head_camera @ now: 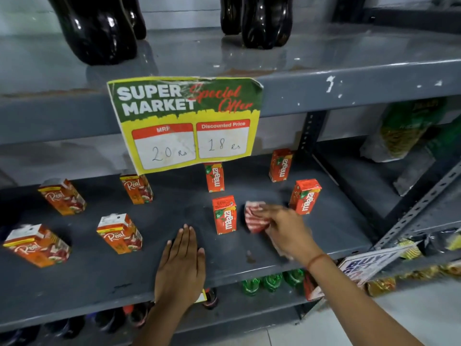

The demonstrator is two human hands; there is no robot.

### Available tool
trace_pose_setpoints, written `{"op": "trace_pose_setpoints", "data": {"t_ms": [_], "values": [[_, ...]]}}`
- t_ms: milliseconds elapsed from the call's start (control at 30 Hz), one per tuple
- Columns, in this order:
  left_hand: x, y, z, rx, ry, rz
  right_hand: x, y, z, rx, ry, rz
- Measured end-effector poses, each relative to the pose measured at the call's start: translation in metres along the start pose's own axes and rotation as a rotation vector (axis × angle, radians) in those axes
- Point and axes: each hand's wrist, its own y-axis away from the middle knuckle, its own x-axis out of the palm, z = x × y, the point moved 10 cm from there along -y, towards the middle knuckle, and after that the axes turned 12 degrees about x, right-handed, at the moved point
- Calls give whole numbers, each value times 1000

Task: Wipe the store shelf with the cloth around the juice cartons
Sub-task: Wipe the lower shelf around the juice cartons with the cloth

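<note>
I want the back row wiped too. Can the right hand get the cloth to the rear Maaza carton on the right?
Probably yes. The right hand holds the cloth between two front cartons, and bare shelf lies open up to the rear Maaza carton.

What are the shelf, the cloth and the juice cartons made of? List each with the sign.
Shelf: likely grey painted metal; chipped paint, slotted uprights.
Cloth: soft woven fabric, red-and-white striped, bunched under the right hand.
Juice cartons: printed coated paperboard, folded edges.
</note>
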Motion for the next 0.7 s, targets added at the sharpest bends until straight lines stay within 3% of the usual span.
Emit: {"op": "trace_pose_setpoints", "data": {"t_ms": [200, 433, 567, 600, 700], "values": [[3, 0, 4, -2, 71, -34, 27, -19, -1, 50, 300, -52], [-3, 14, -1, 92, 98, -30, 28, 88, 12, 14, 372, 45], [-9, 34, 2, 161, 108, -19, 25, 124, 19, 51, 57, 335], [-10, 38, 3, 173, 109, -17, 18, 119, 20, 75, 34, 313], [-12, 52, 9, 203, 92, -20, -14, 94, 13, 230, 209, 0]]}}
